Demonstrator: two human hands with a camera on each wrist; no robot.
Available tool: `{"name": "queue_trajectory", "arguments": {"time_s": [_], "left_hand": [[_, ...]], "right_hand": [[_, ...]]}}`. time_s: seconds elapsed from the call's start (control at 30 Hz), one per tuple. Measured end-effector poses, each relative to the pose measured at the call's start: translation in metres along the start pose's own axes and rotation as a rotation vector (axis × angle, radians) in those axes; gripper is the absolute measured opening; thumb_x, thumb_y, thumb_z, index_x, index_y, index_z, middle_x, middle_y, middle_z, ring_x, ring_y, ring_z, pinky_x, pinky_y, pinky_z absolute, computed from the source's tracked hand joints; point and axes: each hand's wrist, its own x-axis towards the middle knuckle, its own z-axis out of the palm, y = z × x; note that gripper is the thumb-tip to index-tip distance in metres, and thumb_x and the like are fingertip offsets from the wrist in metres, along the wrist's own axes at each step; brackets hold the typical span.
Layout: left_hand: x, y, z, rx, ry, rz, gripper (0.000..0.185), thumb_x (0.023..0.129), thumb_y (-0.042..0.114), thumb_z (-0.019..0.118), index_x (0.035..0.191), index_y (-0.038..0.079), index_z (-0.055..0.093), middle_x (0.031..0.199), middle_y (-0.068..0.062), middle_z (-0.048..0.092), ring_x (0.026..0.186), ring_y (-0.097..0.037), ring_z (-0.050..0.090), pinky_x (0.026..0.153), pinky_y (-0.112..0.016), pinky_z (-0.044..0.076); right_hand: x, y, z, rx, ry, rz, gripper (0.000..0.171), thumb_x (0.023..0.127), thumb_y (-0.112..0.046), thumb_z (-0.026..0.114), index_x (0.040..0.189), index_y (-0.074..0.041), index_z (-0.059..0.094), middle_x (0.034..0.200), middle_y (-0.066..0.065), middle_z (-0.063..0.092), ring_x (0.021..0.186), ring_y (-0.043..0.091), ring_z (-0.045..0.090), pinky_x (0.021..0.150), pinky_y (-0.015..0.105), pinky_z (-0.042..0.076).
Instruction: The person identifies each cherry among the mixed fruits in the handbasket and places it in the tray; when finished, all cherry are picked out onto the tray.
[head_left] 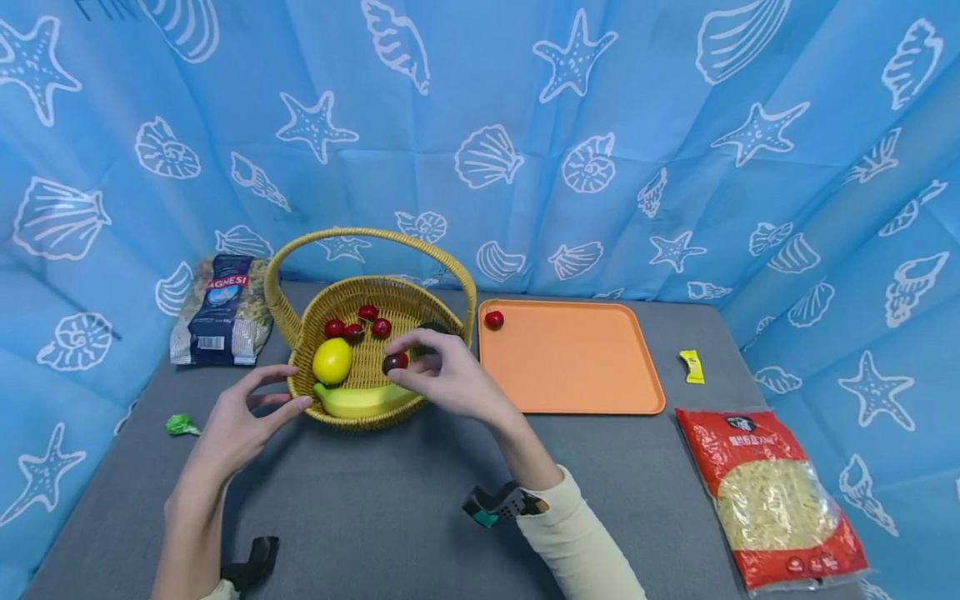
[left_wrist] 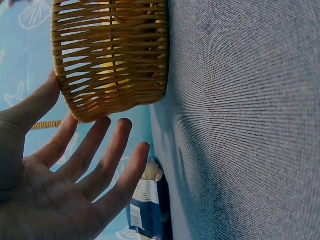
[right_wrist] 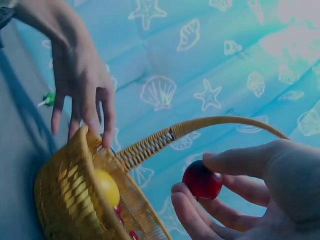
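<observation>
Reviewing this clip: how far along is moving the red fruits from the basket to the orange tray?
Early on. Done: one red fruit lies in the far left corner of the orange tray. In hand: the right hand pinches a second red fruit above the basket, which the left hand steadies at the rim. Left: three red fruits remain inside, beside a lemon and banana.

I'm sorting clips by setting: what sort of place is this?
Probably a staged tabletop booth, not a real kitchen: a seashell-print blue curtain walls in a grey table set with a fruit basket and an orange tray.
</observation>
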Motion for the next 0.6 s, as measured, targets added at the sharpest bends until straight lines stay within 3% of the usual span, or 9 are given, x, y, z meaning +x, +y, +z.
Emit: {"name": "queue_trajectory", "arguments": {"time_s": [0.1,0.3,0.43,0.6], "left_hand": [[0.000,0.000,0.000,-0.007,-0.006,-0.006,0.073,0.103,0.049,0.073,0.160,0.010,0.048,0.163,-0.030,0.049,0.136,-0.052,0.062,0.098,-0.059,0.063],[0.000,0.002,-0.001,-0.004,-0.015,-0.021,0.072,0.105,0.047,0.072,0.161,0.010,0.047,0.163,-0.031,0.048,0.137,-0.053,0.060,0.096,-0.057,0.064],[-0.001,0.002,0.001,-0.001,-0.012,-0.026,0.072,0.105,0.046,0.072,0.161,0.010,0.047,0.163,-0.030,0.048,0.137,-0.052,0.061,0.097,-0.057,0.064],[-0.001,0.002,0.002,0.000,-0.009,-0.017,0.071,0.105,0.045,0.072,0.161,0.010,0.047,0.163,-0.031,0.048,0.136,-0.053,0.061,0.097,-0.058,0.063]], "right_hand": [[-0.021,0.001,-0.012,-0.021,0.050,-0.026,0.026,0.102,-0.012,0.075,0.127,-0.007,0.071,0.126,0.013,0.074,0.092,0.021,0.076,0.076,0.023,0.059],[-0.053,0.021,-0.041,-0.067,0.225,-0.081,0.019,0.100,-0.007,0.078,0.118,-0.007,0.071,0.123,0.014,0.075,0.103,0.030,0.076,0.092,0.029,0.065],[-0.064,0.045,-0.067,-0.117,0.320,-0.094,0.027,0.099,-0.001,0.077,0.125,-0.002,0.070,0.131,0.019,0.071,0.116,0.037,0.077,0.099,0.034,0.066],[-0.063,0.077,-0.098,-0.182,0.381,-0.036,0.038,0.099,0.004,0.074,0.136,0.003,0.068,0.134,0.024,0.063,0.121,0.043,0.074,0.103,0.043,0.063]]}}
